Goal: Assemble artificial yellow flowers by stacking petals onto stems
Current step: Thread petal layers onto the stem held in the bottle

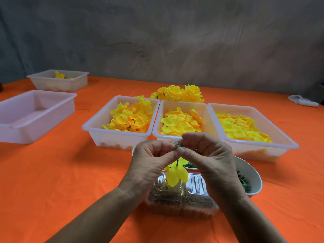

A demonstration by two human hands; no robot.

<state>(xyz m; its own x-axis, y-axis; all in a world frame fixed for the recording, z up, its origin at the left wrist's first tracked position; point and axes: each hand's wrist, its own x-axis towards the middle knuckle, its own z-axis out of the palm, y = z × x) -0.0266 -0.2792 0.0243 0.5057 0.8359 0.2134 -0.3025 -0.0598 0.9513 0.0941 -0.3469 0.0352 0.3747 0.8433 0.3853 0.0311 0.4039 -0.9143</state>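
1. Pinching a small green ring (177, 146) at the stem (177, 162) tip, my right hand (208, 160) has thumb and fingers curled around it; my left hand (152, 160) grips the stem just below, fingers curled too.
2. Hanging under both grips, the yellow petals (175, 174) already sit on the stem, heads down, above a clear tray (182, 206) on the table (70, 172).
3. To do this well, I judge the left grip should hold the stem steady while the right slides the ring straight down, snug against the petals.
4. Beyond the grips, three bins of loose petals (180, 123) wait, with finished flowers (178, 93) behind them.
5. Right of my right grip sits a bowl (254, 174) of green parts.
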